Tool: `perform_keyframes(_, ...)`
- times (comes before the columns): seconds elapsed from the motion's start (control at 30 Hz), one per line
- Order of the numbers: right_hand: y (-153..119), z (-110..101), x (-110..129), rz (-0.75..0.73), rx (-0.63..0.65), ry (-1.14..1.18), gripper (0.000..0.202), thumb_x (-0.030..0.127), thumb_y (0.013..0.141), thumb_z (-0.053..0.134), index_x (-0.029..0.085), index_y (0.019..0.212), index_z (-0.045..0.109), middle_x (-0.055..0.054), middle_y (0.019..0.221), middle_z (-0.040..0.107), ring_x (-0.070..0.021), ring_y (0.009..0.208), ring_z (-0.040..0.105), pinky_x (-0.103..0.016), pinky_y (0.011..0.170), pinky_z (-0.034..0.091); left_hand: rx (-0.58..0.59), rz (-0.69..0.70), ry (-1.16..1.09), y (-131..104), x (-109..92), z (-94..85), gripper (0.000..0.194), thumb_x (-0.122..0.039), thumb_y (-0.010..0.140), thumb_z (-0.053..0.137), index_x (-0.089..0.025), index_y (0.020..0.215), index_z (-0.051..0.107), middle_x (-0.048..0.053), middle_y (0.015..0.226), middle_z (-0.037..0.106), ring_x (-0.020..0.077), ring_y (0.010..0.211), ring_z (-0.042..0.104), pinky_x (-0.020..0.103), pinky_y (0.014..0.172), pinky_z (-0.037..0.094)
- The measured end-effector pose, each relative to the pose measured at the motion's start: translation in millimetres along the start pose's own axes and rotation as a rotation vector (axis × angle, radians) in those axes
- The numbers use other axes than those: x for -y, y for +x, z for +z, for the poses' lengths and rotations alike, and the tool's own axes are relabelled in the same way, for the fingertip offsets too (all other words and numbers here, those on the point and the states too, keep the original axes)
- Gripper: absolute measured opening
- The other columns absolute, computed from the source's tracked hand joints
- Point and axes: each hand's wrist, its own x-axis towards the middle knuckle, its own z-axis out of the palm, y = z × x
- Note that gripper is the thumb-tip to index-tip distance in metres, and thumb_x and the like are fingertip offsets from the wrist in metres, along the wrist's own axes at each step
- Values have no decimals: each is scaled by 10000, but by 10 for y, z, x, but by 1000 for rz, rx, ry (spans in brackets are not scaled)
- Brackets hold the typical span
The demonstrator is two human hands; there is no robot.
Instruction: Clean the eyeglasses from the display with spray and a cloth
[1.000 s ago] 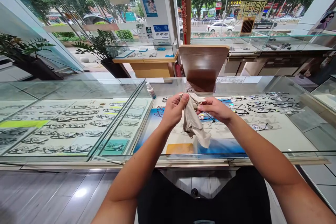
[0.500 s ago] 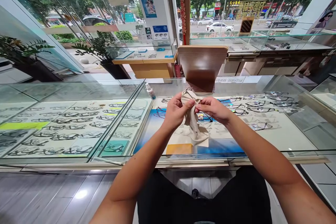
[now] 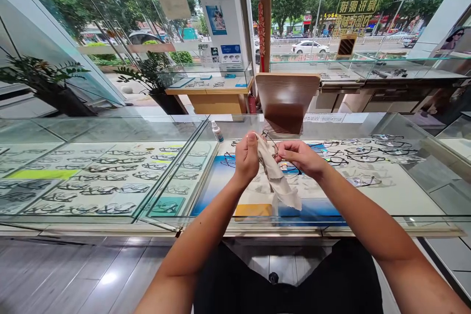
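My left hand point(image 3: 248, 158) is closed round the upper end of a beige cloth point(image 3: 275, 176), thumb up. The cloth hangs down to the right over the glass counter. Between my hands shows a thin dark pair of glasses point(image 3: 268, 136), partly hidden by the cloth and fingers. My right hand point(image 3: 300, 156) pinches the glasses' thin frame at the right of the cloth. A small white spray bottle point(image 3: 217, 131) stands on the glass, to the left beyond my left hand.
Under the glass lie rows of eyeglasses point(image 3: 110, 168) at the left and more frames at the right. A brown chair back point(image 3: 288, 95) rises behind the counter. Potted plants point(image 3: 158, 83) and another display case point(image 3: 221, 91) stand by the window.
My left thumb has lifted upright and my hands are slightly farther apart. More of the glasses shows between them. The cloth's lower end has swung right, and the view has shifted a little.
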Motion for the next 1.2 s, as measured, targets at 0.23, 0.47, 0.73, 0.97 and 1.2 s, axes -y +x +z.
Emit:
perform_keyframes(0.23, -19, -169, 424, -155, -56, 4, 395, 512, 855, 894, 191, 740, 695, -18, 884, 685, -151, 870, 688, -276, 818, 521, 88, 64, -79, 315, -340, -125, 415, -627, 1027, 631, -226, 921, 655, -53, 609, 404, 115, 490, 321, 269, 470, 242)
perform_keyframes(0.47, 3, -17, 1321, -291, -66, -315, 320, 475, 942, 820, 209, 815, 696, -15, 811, 723, -154, 799, 689, -290, 763, 546, 65, 722, 355, 1015, -1093, -143, 474, -511, 1039, 677, -210, 689, 572, -7, 664, 529, 138, 627, 471, 334, 617, 349)
perform_keyframes(0.73, -168, 192, 1582, -368, -146, -455, 327, 470, 977, 779, 209, 803, 686, -12, 783, 699, -147, 743, 657, -293, 709, 557, 240, 963, 507, 1027, -1410, -124, 752, -637, 764, 930, -231, 1354, 702, 112, 1255, 772, 274, 1092, 745, 422, 935, 627)
perform_keyframes(0.97, -157, 171, 1538, -321, -124, -443, 317, 433, 1010, 746, 199, 805, 684, -18, 775, 711, -143, 756, 669, -286, 732, 571, 260, 948, 618, 988, -1330, -118, 627, -579, 854, 881, -314, 1390, 691, 89, 1225, 766, 266, 1059, 740, 413, 906, 646)
perform_keyframes(1.2, -195, 218, 1562, -313, -159, -562, 362, 528, 999, 736, 218, 817, 690, -24, 797, 707, -160, 774, 671, -313, 753, 584, 243, 806, 558, 952, -1364, -93, 590, -639, 723, 951, -323, 1192, 782, 90, 1170, 784, 294, 1013, 719, 431, 837, 623)
